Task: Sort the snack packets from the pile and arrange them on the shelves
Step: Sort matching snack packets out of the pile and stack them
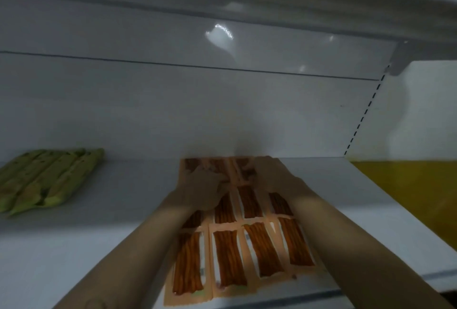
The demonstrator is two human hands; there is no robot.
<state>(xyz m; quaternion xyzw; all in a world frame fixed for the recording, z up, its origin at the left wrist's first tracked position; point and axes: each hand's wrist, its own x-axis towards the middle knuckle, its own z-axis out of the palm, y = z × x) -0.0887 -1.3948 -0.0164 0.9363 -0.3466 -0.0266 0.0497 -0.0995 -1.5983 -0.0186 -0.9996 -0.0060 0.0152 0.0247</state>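
As orange packets [230, 256] lie in rows, left hand [205, 185] and right hand [274, 175] rest on the back ones, likely aligning them; grip unclear.

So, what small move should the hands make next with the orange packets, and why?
Probably press the back row flat: left hand and right hand both lie on the rearmost orange packets, while the nearer rows already lie flat on the shelf.

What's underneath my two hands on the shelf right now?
The far row of orange packets, lying flat on the shelf. The left hand and right hand cover much of that row, so any stacking there is hidden.
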